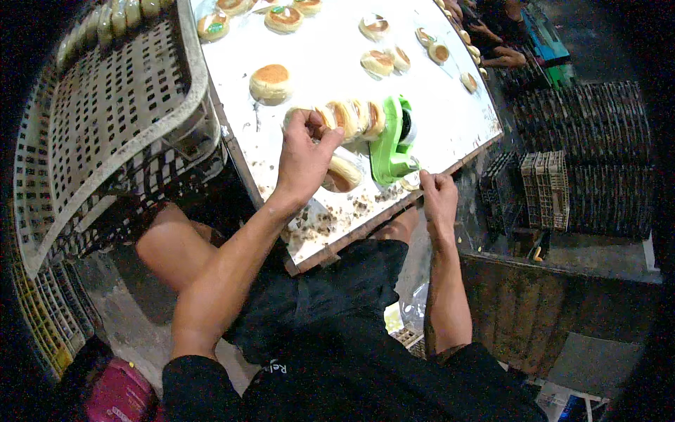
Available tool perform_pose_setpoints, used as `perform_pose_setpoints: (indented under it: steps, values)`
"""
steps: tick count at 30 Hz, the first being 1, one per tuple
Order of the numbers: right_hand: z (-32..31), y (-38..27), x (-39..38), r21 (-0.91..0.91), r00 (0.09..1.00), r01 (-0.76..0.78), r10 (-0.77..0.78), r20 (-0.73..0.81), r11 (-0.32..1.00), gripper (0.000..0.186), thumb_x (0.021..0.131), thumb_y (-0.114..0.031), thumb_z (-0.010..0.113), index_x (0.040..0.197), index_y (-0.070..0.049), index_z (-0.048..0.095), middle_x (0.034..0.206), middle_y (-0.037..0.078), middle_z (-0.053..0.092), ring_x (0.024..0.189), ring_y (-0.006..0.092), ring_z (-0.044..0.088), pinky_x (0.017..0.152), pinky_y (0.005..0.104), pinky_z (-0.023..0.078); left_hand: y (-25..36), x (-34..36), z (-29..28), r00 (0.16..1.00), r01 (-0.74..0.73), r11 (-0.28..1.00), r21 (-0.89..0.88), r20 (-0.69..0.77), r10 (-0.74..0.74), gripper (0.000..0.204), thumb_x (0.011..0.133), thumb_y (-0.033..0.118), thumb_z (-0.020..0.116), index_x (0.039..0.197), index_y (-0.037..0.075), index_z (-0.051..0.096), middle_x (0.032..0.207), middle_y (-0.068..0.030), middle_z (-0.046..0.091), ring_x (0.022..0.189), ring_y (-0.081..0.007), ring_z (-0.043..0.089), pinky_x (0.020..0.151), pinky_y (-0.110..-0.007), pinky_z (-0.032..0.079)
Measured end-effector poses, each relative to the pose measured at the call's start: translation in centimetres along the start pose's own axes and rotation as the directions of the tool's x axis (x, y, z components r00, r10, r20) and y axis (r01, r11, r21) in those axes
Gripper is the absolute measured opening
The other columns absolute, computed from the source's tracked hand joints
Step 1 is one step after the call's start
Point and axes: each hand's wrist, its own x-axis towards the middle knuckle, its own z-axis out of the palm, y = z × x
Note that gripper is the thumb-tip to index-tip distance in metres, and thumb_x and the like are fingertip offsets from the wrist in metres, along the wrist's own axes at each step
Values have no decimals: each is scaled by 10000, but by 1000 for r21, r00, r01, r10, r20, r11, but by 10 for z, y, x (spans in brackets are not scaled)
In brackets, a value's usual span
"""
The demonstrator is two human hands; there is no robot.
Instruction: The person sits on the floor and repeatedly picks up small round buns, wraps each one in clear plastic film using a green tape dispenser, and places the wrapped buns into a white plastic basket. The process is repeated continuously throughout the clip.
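Note:
A row of round, golden-topped buns (358,118) in clear plastic lies on the white tabletop. My left hand (307,151) is closed on the near-left end of this row, its thumb and fingers pinching the wrapping. Touching the row's right end stands a green tape dispenser (385,151) with a roll of tape (408,128) in it. My right hand (439,200) pinches at the dispenser's near tip, where a small pale, shiny bit of tape shows by the fingertips. Another wrapped bun pack (342,174) lies beside my left wrist.
Loose buns (271,83) are scattered over the far part of the white table (316,60). A large pale perforated crate (116,105) stands at the left, with wrapped buns (112,20) at its far end. Stacked dark crates (580,126) stand at the right. Another person's hands (503,56) show at far right.

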Motion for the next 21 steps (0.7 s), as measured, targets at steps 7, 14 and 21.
perform_pose_setpoints:
  steps: [7,14,21]
  values:
    - [62,-8,-22,302,734,-507,221,642,807,309,944,-324,652,880,-21,664,789,15,602,677,118,510,618,275,407,-5,-4,16,976,-13,981,195,216,-31,267,859,152,682,986,0,504,892,-110,598,841,-185,588,753,-334,484]
    - [-16,-106,-5,495,589,388,-623,515,777,277,886,-280,697,917,-5,684,940,147,562,870,278,554,792,358,440,0,-4,8,824,-15,844,536,485,-293,275,829,169,689,995,5,543,904,-86,605,853,-200,591,758,-336,481]
    - [13,-70,-38,558,686,-273,-248,684,784,560,971,-496,541,1173,26,532,1121,165,586,1026,254,577,878,383,461,33,-21,32,907,242,951,-192,393,-151,176,885,46,666,937,61,498,896,-18,588,817,-84,558,714,-244,464]
